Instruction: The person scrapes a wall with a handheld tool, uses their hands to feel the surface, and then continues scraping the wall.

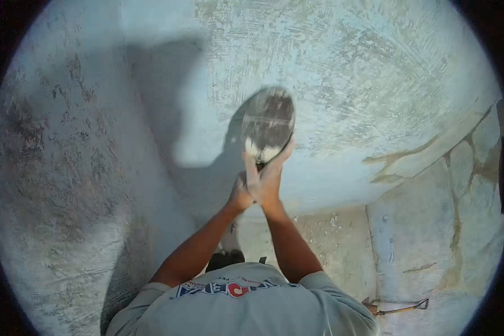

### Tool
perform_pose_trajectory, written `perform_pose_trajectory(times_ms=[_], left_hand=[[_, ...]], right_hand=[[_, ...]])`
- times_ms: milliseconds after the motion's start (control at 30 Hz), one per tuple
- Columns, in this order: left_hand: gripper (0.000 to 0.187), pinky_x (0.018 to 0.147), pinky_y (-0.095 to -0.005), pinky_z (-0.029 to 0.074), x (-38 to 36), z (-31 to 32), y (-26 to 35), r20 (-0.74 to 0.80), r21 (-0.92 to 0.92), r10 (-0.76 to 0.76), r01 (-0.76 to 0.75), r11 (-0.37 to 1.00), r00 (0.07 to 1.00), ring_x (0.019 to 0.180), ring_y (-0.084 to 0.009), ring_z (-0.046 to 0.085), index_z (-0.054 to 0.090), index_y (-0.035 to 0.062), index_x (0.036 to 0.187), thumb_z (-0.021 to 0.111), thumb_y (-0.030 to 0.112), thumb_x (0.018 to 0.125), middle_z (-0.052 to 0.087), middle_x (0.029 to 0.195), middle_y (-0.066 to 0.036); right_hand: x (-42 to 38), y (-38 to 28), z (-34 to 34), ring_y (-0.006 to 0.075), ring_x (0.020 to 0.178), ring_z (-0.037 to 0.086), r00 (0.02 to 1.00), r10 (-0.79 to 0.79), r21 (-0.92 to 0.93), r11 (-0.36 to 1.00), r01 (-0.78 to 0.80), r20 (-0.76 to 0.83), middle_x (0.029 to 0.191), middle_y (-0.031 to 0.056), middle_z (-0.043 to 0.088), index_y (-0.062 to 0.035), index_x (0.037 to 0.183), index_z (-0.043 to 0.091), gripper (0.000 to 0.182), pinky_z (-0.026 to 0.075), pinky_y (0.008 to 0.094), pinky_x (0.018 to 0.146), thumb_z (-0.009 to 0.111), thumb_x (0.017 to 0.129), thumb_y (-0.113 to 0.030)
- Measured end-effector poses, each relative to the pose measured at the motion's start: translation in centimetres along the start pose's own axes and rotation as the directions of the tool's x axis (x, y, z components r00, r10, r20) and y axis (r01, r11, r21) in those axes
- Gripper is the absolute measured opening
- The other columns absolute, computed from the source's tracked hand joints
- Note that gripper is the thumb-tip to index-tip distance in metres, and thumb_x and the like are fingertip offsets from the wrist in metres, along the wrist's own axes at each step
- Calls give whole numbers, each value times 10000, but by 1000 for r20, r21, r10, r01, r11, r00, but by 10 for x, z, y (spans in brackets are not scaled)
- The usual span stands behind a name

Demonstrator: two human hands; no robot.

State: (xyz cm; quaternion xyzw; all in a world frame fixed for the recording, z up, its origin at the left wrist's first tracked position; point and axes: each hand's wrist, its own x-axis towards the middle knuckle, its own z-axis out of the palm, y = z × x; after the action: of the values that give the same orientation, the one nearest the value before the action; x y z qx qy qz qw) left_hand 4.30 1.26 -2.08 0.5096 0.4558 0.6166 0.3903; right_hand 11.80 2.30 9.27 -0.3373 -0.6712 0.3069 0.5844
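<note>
An oval, dark tool [269, 120] with pale dust or plaster smeared on it is held up in front of the wall [341, 73]. My right hand [271, 173] is closed round its lower end, with fingers along the lower edge. Lower and to the left, my left hand [243, 190] is pressed against my right hand at the base of the tool, its fingers closed. What lies between the palms is hidden. The wall has a rough, scraped pale-blue and white surface around the tool.
A second wall [67, 179] meets the first at a corner on the left. A shovel [403, 308] with a yellowish handle lies at the lower right. Cracked, patched surface [420, 224] spans the right side, and white debris [334, 220] dots the floor.
</note>
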Motion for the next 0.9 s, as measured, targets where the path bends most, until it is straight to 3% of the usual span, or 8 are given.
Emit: perform_pose_trajectory(times_ms=[67,167,267,400,500,667,700,900], left_hand=[[341,735,-408,500,-20,9,-87,-167,172,250,-221,960,954,878,-228,649,593,8,1058,726,266,879,674,1006,-123],[444,844,-436,484,-29,4,-66,3,302,126,-121,946,992,992,-280,634,572,17,1129,772,269,824,662,1098,-141],[415,827,-417,490,-33,9,-50,-51,154,46,-38,987,998,952,-258,629,589,16,1092,768,264,811,657,1036,-133],[375,800,-405,491,-38,18,-41,-14,-99,-104,102,990,994,907,-225,605,606,7,1018,751,282,807,642,969,-125],[367,782,-396,491,-38,14,-46,-51,112,132,-126,986,990,869,-245,616,611,12,1013,740,294,816,663,963,-113],[342,811,-397,500,-33,10,-35,20,50,61,-62,997,998,882,-265,643,634,11,1025,712,285,836,685,971,-126],[334,827,-397,502,-29,14,-38,29,-95,65,-62,994,997,895,-263,654,648,13,1041,695,285,853,688,965,-135],[371,805,-404,500,-26,15,-25,-88,7,44,-43,999,995,929,-234,644,637,-3,1073,718,277,844,680,978,-131]], right_hand=[[-29,39,3,361,1200,573,1000,-2,17,1000,2,8,1360,337,488,112,1503,-122,1029,447,415,1010,690,916,-126],[-41,56,4,361,1232,546,999,-43,81,996,42,4,1381,332,464,102,1510,-126,1045,428,420,1037,698,901,-107],[-33,25,1,318,1318,432,1000,8,86,996,-10,20,1482,264,327,72,1534,-104,1051,357,406,1098,697,857,9],[-35,42,-4,294,1275,467,995,97,215,971,-101,31,1461,250,353,47,1544,-102,1092,415,372,1051,732,841,9],[-31,44,-1,289,1251,492,997,80,212,974,-77,-2,1436,241,389,53,1542,-88,1100,435,369,1029,758,844,-37],[-33,46,2,305,1233,521,997,50,153,987,-40,-58,1370,255,469,94,1528,-64,1109,424,396,1042,786,852,-125],[-32,42,1,311,1235,519,997,0,89,996,6,-74,1373,252,465,94,1529,-46,1091,424,395,1042,782,853,-121],[-23,49,5,276,1254,477,998,24,234,972,-10,-56,1444,220,375,57,1552,-15,1048,432,382,1034,752,840,-10]])
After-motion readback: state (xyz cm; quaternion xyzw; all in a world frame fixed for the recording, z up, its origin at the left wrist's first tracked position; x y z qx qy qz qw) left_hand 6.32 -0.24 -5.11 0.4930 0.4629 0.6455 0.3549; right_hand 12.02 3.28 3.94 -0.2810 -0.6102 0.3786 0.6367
